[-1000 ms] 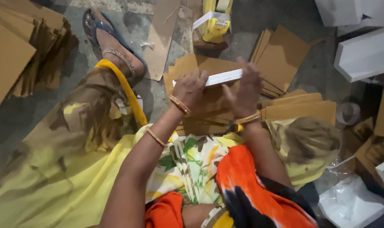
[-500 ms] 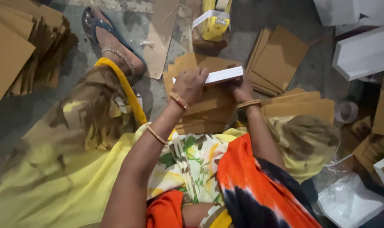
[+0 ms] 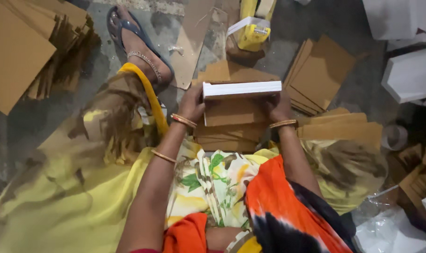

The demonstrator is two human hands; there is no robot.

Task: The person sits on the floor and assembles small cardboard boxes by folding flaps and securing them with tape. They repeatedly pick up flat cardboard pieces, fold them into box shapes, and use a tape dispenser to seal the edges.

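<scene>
Above the stack of brown cardboard sheets [image 3: 231, 124], the left hand [image 3: 192, 104] and right hand [image 3: 279, 106] pinched the flat white box [image 3: 242, 88] endwise, fingers clamped on its ends, seemingly to keep it level.

Box [image 3: 242, 88] between left hand [image 3: 192, 104] and right hand [image 3: 278, 106], above cardboard pile [image 3: 229, 126]; tape dispenser [image 3: 253, 33] beyond; sandalled foot [image 3: 140, 47] far left.

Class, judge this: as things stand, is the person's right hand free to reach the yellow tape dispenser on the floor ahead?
Probably not at once: the right hand grips the flat white box, though bare floor leads to the yellow tape dispenser.
</scene>
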